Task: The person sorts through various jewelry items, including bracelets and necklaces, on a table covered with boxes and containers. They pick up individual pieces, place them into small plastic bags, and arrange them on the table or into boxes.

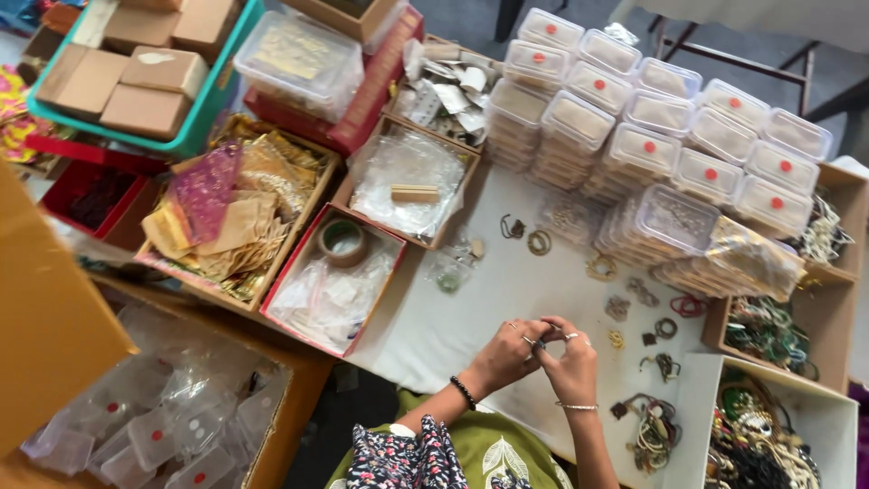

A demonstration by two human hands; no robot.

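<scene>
Small dark trinket (541, 343) pinched between fingertips of left hand (509, 351) and right hand (572, 360) — both closed on it, held just above white tablecloth (471, 308) near table's front edge — loose bangles (539, 241) and stacked clear plastic boxes (670, 145) lie farther back.

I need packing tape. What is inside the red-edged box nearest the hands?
The red-edged box holds a roll of brown tape lying on a heap of clear plastic bags. The bags cover the bottom, so anything beneath them is hidden.
</scene>
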